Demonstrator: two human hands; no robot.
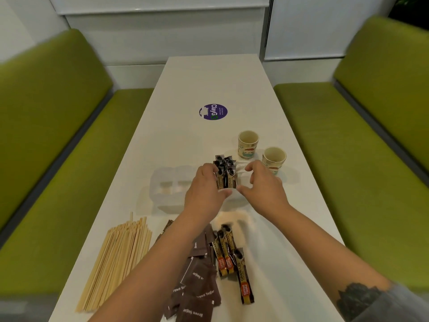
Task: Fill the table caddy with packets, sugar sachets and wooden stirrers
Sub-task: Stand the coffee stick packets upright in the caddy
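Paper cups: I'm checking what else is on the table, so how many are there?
2. One paper cup stands farther back, the other paper cup nearer, just beyond the right hand. None seems hidden.

Single head-worn wide-angle view, facing forward and down along the table [216, 80], close above both forearms.

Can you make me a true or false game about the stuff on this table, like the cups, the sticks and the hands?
1. Two paper cups stand on the table. True.
2. The wooden stirrers are already in the white caddy. False: they lie on the table, near the front left.
3. The left hand holds coffee granule sticks upright in the caddy. True.
4. The brown sugar sachets are stacked inside a cup. False: they lie in a loose pile on the table.
5. The right hand holds a cup. False: it holds nothing, beside the sticks.
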